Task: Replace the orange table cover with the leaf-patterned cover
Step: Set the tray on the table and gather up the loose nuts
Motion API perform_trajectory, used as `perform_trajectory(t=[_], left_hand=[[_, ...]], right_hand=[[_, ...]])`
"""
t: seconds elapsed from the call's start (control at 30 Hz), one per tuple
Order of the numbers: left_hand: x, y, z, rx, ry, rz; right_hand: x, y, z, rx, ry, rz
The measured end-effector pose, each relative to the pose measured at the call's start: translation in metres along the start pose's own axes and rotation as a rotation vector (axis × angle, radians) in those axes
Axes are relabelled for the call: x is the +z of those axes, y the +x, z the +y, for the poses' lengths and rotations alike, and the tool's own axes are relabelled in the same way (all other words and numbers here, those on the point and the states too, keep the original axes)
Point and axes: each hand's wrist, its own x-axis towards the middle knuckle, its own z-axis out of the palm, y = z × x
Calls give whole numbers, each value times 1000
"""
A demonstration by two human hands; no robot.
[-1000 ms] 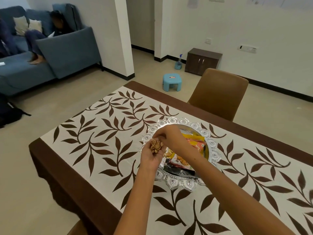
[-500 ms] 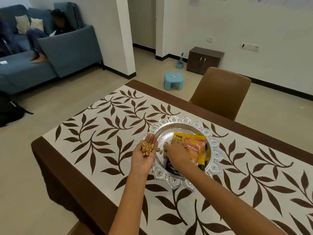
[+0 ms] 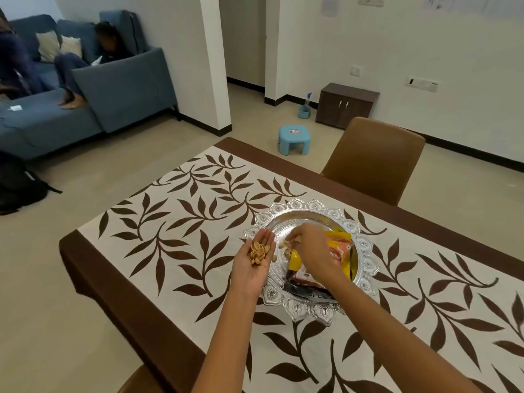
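Note:
The white leaf-patterned cover (image 3: 175,222) with a brown border lies spread over the table. No orange cover is in view. On it stands a silver tray (image 3: 365,265) with an ornate rim, holding snack packets (image 3: 338,245) and a few loose snack pieces (image 3: 282,245). My left hand (image 3: 253,265) hovers palm up at the tray's left rim, cupping a small heap of snack pieces. My right hand (image 3: 310,251) reaches into the tray, fingertips pinched around loose pieces there.
A brown chair (image 3: 374,160) stands at the table's far side, another chair back (image 3: 136,381) at the near edge. A blue stool (image 3: 293,139), spray bottle (image 3: 305,106) and dark cabinet (image 3: 346,104) lie beyond. A person sits on the blue sofa (image 3: 122,89); a black bag (image 3: 19,185) lies on the floor.
My right hand left the cupped left palm and went down into the tray to the loose pieces. My left hand shifted slightly left, still holding the heap.

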Motion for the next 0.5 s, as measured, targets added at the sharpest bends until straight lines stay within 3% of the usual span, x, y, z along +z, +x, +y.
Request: perform_trajectory(t=[0.13,0.5], left_hand=[[8,3,-9,2,-11,10],[20,1,-13,-71,-212,47]], right_hand=[[-16,-3,-27,-124,377,-89],[1,-22,-40,-203,369,57]])
